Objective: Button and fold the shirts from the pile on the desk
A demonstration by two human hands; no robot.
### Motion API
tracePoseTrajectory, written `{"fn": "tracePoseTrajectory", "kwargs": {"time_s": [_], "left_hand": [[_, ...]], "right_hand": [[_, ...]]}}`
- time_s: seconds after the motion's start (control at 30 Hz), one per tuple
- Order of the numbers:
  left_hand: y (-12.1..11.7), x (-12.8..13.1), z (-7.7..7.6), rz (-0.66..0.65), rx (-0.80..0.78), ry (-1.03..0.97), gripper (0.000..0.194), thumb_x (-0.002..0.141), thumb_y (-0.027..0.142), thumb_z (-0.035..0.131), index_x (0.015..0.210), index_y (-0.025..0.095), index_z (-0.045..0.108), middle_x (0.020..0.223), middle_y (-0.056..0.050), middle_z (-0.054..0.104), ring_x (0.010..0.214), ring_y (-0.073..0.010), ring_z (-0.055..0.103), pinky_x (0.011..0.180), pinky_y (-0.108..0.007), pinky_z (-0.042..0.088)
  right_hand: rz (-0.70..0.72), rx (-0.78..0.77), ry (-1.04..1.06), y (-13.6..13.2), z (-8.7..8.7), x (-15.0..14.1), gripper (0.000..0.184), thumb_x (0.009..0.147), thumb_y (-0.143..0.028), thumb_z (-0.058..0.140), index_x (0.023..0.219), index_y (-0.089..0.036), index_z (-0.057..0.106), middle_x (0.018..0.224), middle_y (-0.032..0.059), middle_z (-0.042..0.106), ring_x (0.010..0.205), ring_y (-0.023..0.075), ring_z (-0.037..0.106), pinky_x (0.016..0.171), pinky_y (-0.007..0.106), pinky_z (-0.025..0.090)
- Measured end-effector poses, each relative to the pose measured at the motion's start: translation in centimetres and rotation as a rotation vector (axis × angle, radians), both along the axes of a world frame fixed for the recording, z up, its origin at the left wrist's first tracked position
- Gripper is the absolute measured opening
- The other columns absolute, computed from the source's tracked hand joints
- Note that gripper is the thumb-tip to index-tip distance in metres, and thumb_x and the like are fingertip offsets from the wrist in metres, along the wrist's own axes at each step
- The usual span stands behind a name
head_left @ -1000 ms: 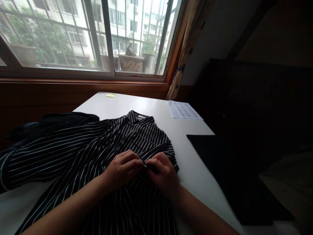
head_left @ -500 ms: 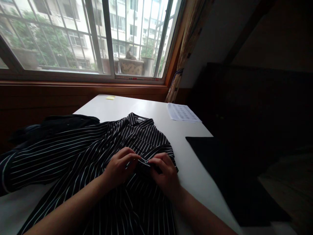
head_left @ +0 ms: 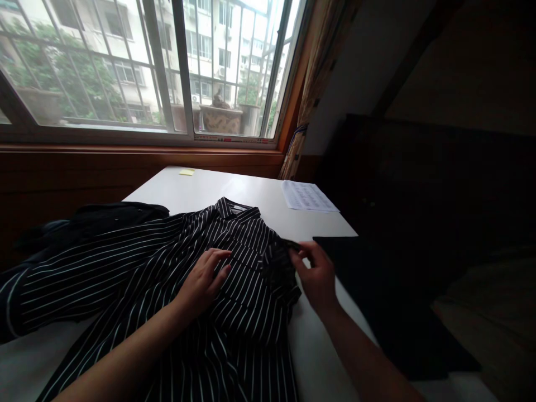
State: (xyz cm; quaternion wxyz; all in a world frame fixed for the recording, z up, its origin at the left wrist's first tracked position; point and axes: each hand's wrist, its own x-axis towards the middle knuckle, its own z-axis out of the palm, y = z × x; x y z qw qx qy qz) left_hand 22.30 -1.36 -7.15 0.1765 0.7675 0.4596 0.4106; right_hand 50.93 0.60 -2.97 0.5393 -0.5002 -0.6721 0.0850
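A black shirt with thin white stripes lies spread on a white table, collar toward the window. My left hand rests flat on the shirt's chest, fingers stretched out. My right hand is at the shirt's right edge, thumb and fingers pinched on a fold of the striped fabric, which is lifted a little off the table.
A printed sheet of paper lies at the table's far right and a yellow sticky note near the window sill. A dark garment is heaped at the left. A black flat panel lies on the right side.
My hands were together, pinched at a button on the shirt's front. They have parted: the right hand moved right to the shirt's edge, the left opened flat on the fabric.
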Motion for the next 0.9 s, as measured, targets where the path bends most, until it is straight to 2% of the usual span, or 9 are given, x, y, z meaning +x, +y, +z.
{"fn": "tracePoseTrajectory", "kwargs": {"time_s": [0.1,0.2,0.33,0.43,0.53,0.6,0.73,0.8,0.9], "left_hand": [[0.1,0.0,0.2,-0.002,0.005,-0.001,0.026,0.104,0.033,0.045,0.126,0.024,0.055,0.123,-0.007,0.060,0.116,-0.0227,0.058,0.102,-0.042,0.048],[-0.2,0.0,0.7,-0.018,0.009,0.007,0.027,0.104,0.033,0.044,0.127,0.025,0.056,0.125,-0.008,0.061,0.118,-0.0229,0.057,0.104,-0.042,0.046],[-0.5,0.2,1.3,-0.052,-0.004,-0.012,0.028,0.104,0.034,0.044,0.127,0.026,0.058,0.130,-0.007,0.061,0.123,-0.0226,0.055,0.108,-0.042,0.044],[-0.4,0.2,2.2,-0.087,-0.055,-0.038,0.029,0.104,0.036,0.044,0.126,0.027,0.060,0.132,-0.006,0.061,0.127,-0.0228,0.054,0.111,-0.042,0.042],[0.0,-0.1,3.6,-0.128,-0.185,-0.064,0.033,0.102,0.042,0.045,0.128,0.027,0.060,0.132,-0.006,0.063,0.125,-0.0237,0.057,0.109,-0.042,0.044],[0.3,-0.6,4.7,-0.139,-0.297,-0.070,0.036,0.102,0.046,0.044,0.128,0.028,0.061,0.130,-0.006,0.065,0.121,-0.0244,0.060,0.105,-0.041,0.049],[0.3,-2.7,6.3,-0.127,-0.365,0.053,0.042,0.100,0.054,0.045,0.129,0.029,0.061,0.131,-0.006,0.065,0.120,-0.0251,0.062,0.104,-0.041,0.050],[-0.3,-4.5,6.1,-0.106,-0.305,0.170,0.043,0.099,0.055,0.047,0.130,0.029,0.062,0.135,-0.005,0.063,0.126,-0.0255,0.059,0.110,-0.042,0.046],[-2.2,-7.9,4.3,-0.017,-0.204,0.334,0.045,0.099,0.055,0.047,0.132,0.029,0.061,0.141,-0.005,0.059,0.133,-0.0270,0.053,0.115,-0.045,0.041]], "right_hand": [[-0.173,-0.043,0.308,3.7,1.1,6.3,0.029,0.080,-0.041,0.073,0.100,-0.020,0.066,0.083,-0.0021,0.063,0.074,0.0154,0.061,0.071,0.029,0.050],[-0.423,0.009,0.754,6.8,1.7,13.3,0.033,0.072,-0.037,0.075,0.097,-0.021,0.063,0.088,-0.0022,0.063,0.078,0.0144,0.062,0.071,0.027,0.051],[-0.559,-0.086,0.849,7.7,1.6,19.7,0.021,0.072,-0.031,0.066,0.088,-0.021,0.057,0.083,0.0002,0.061,0.072,0.0158,0.061,0.062,0.029,0.051],[-0.551,-0.169,0.815,6.6,0.7,21.1,0.025,0.066,-0.029,0.068,0.085,-0.021,0.054,0.079,-0.0009,0.061,0.071,0.0170,0.063,0.062,0.030,0.053],[-0.555,-0.149,0.737,4.9,-0.5,19.4,0.038,0.062,-0.029,0.073,0.096,-0.023,0.056,0.090,-0.0021,0.063,0.085,0.0175,0.064,0.075,0.032,0.054],[-0.462,-0.170,0.606,2.9,-1.1,16.4,0.043,0.063,-0.033,0.077,0.102,-0.024,0.061,0.101,-0.0004,0.065,0.095,0.0189,0.063,0.084,0.033,0.053],[0.091,-0.553,0.008,-2.7,-1.9,7.9,0.043,0.083,-0.048,0.066,0.117,-0.023,0.062,0.112,0.0073,0.065,0.090,0.0226,0.066,0.079,0.038,0.056],[0.238,-0.637,-0.209,-5.4,-2.5,4.2,0.054,0.081,-0.045,0.071,0.129,-0.025,0.056,0.119,0.0081,0.064,0.097,0.0239,0.066,0.086,0.039,0.056],[0.255,-0.623,-0.353,-8.0,-3.5,1.1,0.066,0.079,-0.030,0.073,0.139,-0.024,0.047,0.134,0.0115,0.059,0.120,0.0273,0.059,0.105,0.042,0.046]]}}
